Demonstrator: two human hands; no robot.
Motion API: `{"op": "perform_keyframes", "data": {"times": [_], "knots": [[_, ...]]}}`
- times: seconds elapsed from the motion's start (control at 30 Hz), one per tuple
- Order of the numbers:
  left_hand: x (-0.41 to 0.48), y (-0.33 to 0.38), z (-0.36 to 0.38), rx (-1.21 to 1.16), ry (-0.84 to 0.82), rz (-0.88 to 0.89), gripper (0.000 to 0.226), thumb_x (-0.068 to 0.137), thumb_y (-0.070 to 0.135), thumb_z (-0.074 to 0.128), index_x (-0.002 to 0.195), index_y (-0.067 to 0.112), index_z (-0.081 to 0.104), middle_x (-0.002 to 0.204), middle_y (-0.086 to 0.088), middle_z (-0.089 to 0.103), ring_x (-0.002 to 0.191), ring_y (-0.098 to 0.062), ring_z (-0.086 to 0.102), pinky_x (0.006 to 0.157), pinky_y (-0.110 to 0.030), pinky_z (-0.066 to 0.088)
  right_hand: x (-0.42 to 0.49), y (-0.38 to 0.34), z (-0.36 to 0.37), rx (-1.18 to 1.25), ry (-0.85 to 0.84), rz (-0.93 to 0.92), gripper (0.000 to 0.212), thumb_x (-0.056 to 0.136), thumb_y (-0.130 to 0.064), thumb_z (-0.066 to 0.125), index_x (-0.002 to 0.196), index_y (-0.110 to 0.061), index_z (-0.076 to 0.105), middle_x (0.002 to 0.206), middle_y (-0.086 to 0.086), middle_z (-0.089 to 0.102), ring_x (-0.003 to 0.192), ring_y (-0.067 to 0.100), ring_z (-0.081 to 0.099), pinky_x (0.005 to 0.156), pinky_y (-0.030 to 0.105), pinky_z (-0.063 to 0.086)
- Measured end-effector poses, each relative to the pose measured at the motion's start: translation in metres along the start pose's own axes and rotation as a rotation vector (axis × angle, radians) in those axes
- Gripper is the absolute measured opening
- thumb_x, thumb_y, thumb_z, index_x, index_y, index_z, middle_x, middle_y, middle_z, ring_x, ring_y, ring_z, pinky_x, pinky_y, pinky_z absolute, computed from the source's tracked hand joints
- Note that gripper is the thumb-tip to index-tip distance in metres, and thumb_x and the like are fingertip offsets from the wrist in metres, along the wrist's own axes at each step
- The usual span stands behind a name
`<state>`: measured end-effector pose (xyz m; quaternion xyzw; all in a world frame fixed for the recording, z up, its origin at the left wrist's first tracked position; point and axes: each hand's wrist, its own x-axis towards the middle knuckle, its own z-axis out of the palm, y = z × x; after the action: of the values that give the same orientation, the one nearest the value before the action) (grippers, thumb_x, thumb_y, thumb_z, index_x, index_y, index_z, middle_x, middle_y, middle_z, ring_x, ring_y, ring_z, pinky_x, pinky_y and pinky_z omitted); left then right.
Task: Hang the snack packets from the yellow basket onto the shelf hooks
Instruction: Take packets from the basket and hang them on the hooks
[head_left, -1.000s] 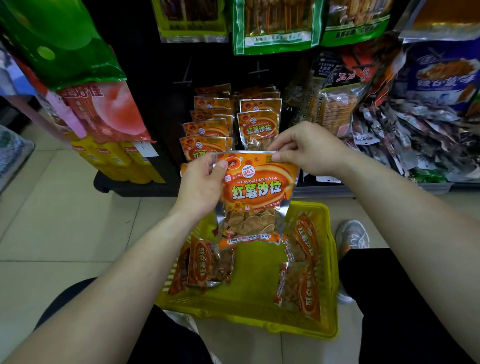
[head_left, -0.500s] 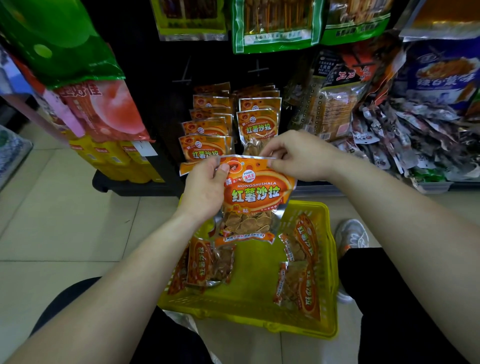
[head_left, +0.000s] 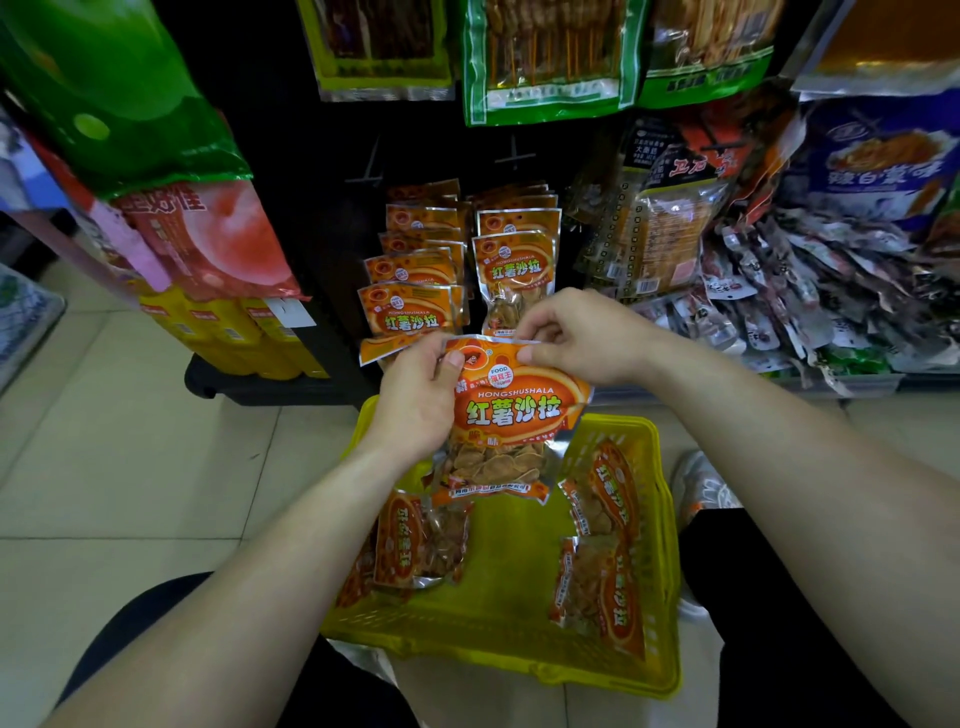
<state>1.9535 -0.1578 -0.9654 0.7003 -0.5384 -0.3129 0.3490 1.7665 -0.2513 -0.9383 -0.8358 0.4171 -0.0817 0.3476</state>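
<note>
An orange snack packet hangs upright between both hands above the yellow basket. My left hand grips its left edge with the thumb on the front. My right hand pinches its top edge near the middle. Several more orange packets lie in the basket on the floor. Just beyond my hands, two rows of the same packets hang from shelf hooks: a left row and a right row. The hooks themselves are hidden by the packets.
Green-edged snack bags hang above. A heap of dark small packets fills the shelf at right. Pink and green bags hang at left over yellow boxes. A grey shoe stands right of the basket on the tiled floor.
The packet has sunk slightly and tilted to the right. My right hand has slid from the packet's top right corner toward the middle of its top edge.
</note>
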Motion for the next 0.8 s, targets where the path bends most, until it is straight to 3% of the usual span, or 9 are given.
{"op": "perform_keyframes", "data": {"times": [0.1,0.2,0.3,0.37,0.4,0.57,0.7,0.8], "knots": [[0.001,-0.001,0.001,-0.001,-0.009,0.020,0.022,0.105,0.026,0.046,0.118,0.019,0.062,0.110,-0.002,0.070,0.101,-0.017,0.067,0.088,-0.044,0.058,0.000,0.000,0.002,-0.016,-0.012,0.014,0.009,0.091,-0.029,0.072,0.095,-0.021,0.073,0.081,-0.012,0.069,0.074,-0.003,0.064,0.065,0.018,0.047],[0.004,-0.003,0.000,-0.029,-0.027,0.034,0.022,0.105,0.027,0.046,0.118,0.017,0.062,0.109,-0.002,0.069,0.101,-0.016,0.066,0.086,-0.039,0.058,0.004,-0.002,0.005,-0.078,0.039,0.032,0.003,0.090,-0.031,0.072,0.088,-0.030,0.071,0.085,-0.013,0.070,0.081,0.004,0.066,0.073,0.032,0.055],[0.012,-0.007,-0.006,-0.096,-0.054,0.015,0.022,0.102,0.027,0.053,0.121,0.018,0.060,0.110,0.003,0.069,0.103,-0.010,0.066,0.078,-0.018,0.054,0.010,-0.005,-0.004,-0.186,0.128,0.092,0.014,0.091,-0.037,0.069,0.079,-0.039,0.062,0.086,-0.016,0.067,0.090,0.010,0.064,0.079,0.040,0.057],[0.018,-0.013,-0.013,-0.120,-0.046,-0.012,0.029,0.099,0.027,0.059,0.127,0.018,0.059,0.113,0.006,0.068,0.104,-0.005,0.064,0.074,-0.006,0.047,0.017,-0.005,-0.019,-0.270,0.208,0.116,0.003,0.092,-0.040,0.067,0.091,-0.038,0.066,0.096,-0.011,0.070,0.095,0.016,0.064,0.081,0.040,0.056],[0.022,-0.017,-0.017,-0.115,-0.038,-0.026,0.032,0.098,0.027,0.061,0.129,0.019,0.058,0.115,0.007,0.066,0.104,-0.004,0.062,0.074,-0.004,0.045,0.023,-0.004,-0.027,-0.309,0.250,0.124,0.007,0.093,-0.040,0.066,0.099,-0.036,0.068,0.101,-0.007,0.071,0.098,0.019,0.064,0.082,0.040,0.055],[0.048,-0.045,-0.017,0.016,-0.074,-0.085,0.032,0.095,0.025,0.065,0.126,0.018,0.061,0.113,0.006,0.066,0.096,-0.005,0.061,0.073,-0.004,0.039,0.071,0.031,-0.038,-0.402,0.266,0.217,0.017,0.095,-0.041,0.062,0.109,-0.033,0.067,0.111,0.000,0.069,0.105,0.028,0.062,0.076,0.036,0.046],[0.084,-0.067,0.016,0.038,-0.146,-0.107,0.029,0.095,0.020,0.063,0.123,0.016,0.063,0.112,0.002,0.068,0.099,-0.011,0.062,0.076,-0.013,0.043,0.116,0.074,-0.012,-0.411,0.223,0.291,0.019,0.098,-0.038,0.060,0.114,-0.031,0.066,0.112,0.004,0.067,0.101,0.029,0.062,0.074,0.036,0.044],[0.119,-0.087,0.059,0.043,-0.204,-0.139,0.028,0.095,0.021,0.062,0.123,0.018,0.063,0.115,-0.001,0.070,0.100,-0.016,0.065,0.089,-0.028,0.051,0.153,0.108,0.008,-0.395,0.223,0.307,0.022,0.098,-0.038,0.060,0.117,-0.030,0.065,0.115,0.004,0.066,0.103,0.029,0.062,0.077,0.038,0.050]]}}
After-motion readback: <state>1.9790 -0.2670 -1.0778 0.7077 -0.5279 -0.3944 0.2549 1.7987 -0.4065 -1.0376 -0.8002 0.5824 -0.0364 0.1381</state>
